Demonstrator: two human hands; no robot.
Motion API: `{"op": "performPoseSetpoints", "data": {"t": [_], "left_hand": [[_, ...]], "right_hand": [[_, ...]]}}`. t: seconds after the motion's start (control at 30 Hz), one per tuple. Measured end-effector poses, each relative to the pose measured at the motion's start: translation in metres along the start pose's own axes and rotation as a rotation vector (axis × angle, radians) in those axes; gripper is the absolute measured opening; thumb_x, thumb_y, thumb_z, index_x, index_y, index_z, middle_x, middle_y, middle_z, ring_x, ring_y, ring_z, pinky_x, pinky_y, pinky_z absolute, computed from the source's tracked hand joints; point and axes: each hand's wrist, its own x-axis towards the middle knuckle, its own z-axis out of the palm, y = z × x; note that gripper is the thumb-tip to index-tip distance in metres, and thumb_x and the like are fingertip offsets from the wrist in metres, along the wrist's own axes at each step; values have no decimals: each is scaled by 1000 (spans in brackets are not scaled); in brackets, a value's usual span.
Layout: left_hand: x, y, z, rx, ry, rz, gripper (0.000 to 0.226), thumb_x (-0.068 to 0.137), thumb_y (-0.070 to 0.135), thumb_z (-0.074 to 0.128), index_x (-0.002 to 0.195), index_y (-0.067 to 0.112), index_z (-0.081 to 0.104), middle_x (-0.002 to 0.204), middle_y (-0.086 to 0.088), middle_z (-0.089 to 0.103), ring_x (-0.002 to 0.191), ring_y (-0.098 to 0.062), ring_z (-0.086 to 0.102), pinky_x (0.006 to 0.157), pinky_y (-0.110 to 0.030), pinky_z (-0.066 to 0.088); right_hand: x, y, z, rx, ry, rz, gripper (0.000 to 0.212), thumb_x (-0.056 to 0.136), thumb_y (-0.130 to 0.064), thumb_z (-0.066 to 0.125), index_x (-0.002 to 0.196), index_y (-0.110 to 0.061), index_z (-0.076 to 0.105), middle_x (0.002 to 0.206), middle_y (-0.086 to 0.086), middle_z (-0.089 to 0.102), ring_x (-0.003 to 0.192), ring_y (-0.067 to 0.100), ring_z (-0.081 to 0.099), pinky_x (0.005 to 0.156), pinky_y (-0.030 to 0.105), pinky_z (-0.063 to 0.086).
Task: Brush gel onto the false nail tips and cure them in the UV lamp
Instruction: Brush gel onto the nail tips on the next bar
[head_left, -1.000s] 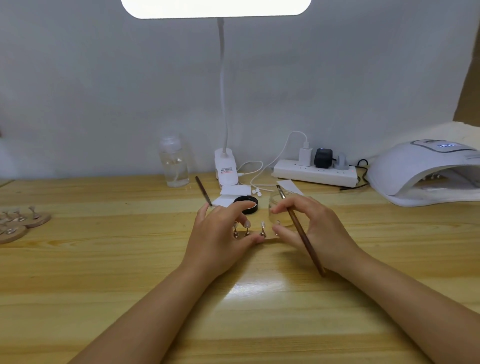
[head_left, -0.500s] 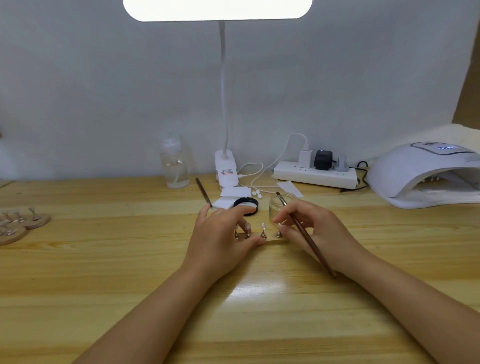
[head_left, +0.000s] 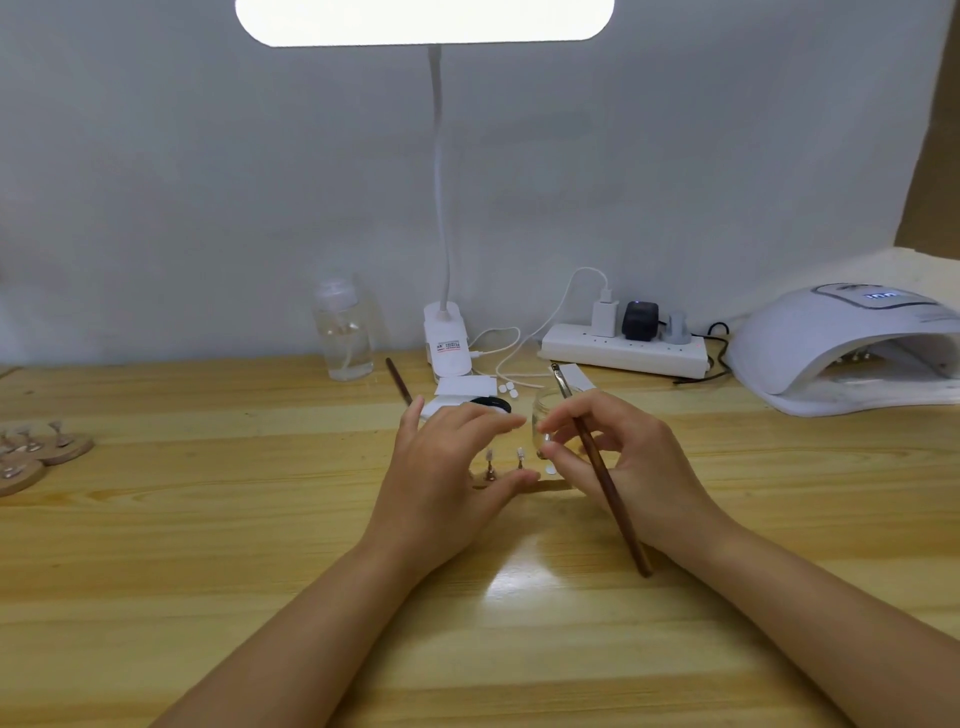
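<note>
A small wooden stand (head_left: 550, 486) with false nail tips (head_left: 520, 453) on metal pegs lies at the table's middle. My left hand (head_left: 447, 467) curls around the stand's left end, thumb on its front edge. My right hand (head_left: 618, 462) holds a brown-handled brush (head_left: 602, 475) between its fingers, bristles pointing away, while thumb and forefinger pinch at the stand's right-hand peg. Behind the hands sit a small clear glass jar (head_left: 545, 410) and its black lid (head_left: 491, 405). The white UV lamp (head_left: 841, 348) stands at the far right, its display lit.
Two more wooden stands (head_left: 47, 452) with pegs lie at the left edge. At the back are a clear pump bottle (head_left: 345, 335), a desk lamp base (head_left: 447, 345), a power strip (head_left: 623, 351) with cables, a second brush (head_left: 399, 382) and white pads (head_left: 465, 387).
My right hand has shifted slightly left onto the stand's right peg, and the brush handle has swung with it. My left hand has stayed on the stand.
</note>
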Motion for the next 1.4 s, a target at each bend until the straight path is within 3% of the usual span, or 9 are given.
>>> {"op": "performPoseSetpoints", "data": {"t": [0.2,0.43,0.6,0.73,0.87,1.0,1.13,1.3,1.4], "left_hand": [[0,4,-1,-89,31,25,18,75,34,68,87,21,72,89,18,59,90,2,55,108,-47,17],[1,3,1,-139,89,9,8,74,19,68,81,19,73,87,20,59,89,-2,55,105,-43,18],[2,3,1,-233,134,-60,7,76,27,70,81,25,73,84,23,64,82,2,60,107,-31,15],[2,2,1,-317,172,-157,10,74,18,73,78,28,72,75,31,64,81,4,62,106,-20,13],[3,2,1,-320,160,-187,16,73,16,73,73,31,69,71,32,61,81,4,61,104,-18,13],[3,2,0,-344,170,-176,18,74,15,73,75,32,68,71,31,63,81,4,61,107,-28,18],[3,2,0,-349,176,-169,19,74,15,72,76,33,67,73,35,63,82,6,61,105,-23,17],[3,1,0,-350,173,-177,16,75,15,73,76,31,68,73,35,63,82,6,60,105,-22,16],[3,1,0,-342,172,-186,11,74,14,73,75,25,71,70,33,62,82,6,60,105,-21,15]], "right_hand": [[-2,-6,4,30,12,-62,18,80,-4,68,94,-14,63,88,-10,63,84,3,63,75,22,53],[-5,-6,10,-14,10,-129,17,81,-7,69,95,-15,63,87,-14,63,86,0,61,77,19,50],[-2,-12,9,67,65,-60,19,87,-35,52,103,-33,62,93,-16,68,85,-5,63,73,11,48],[14,-11,-5,196,207,162,37,81,-55,36,86,-36,66,60,-17,63,57,-7,55,56,4,39],[39,1,-22,83,242,290,33,92,-39,45,70,-28,66,52,-11,58,48,-8,50,51,6,38],[60,11,-30,-90,180,325,29,88,-35,59,64,-20,56,51,-7,60,39,-6,50,53,18,37],[71,18,-24,-237,122,331,35,83,-38,66,57,-17,54,45,-8,58,47,-3,56,56,20,38],[74,20,-11,-387,4,337,43,82,-39,66,69,2,62,57,5,58,64,21,61,60,29,44],[76,17,-12,-358,24,336,38,83,-36,65,61,-6,55,55,2,55,59,15,58,57,24,42]]}}
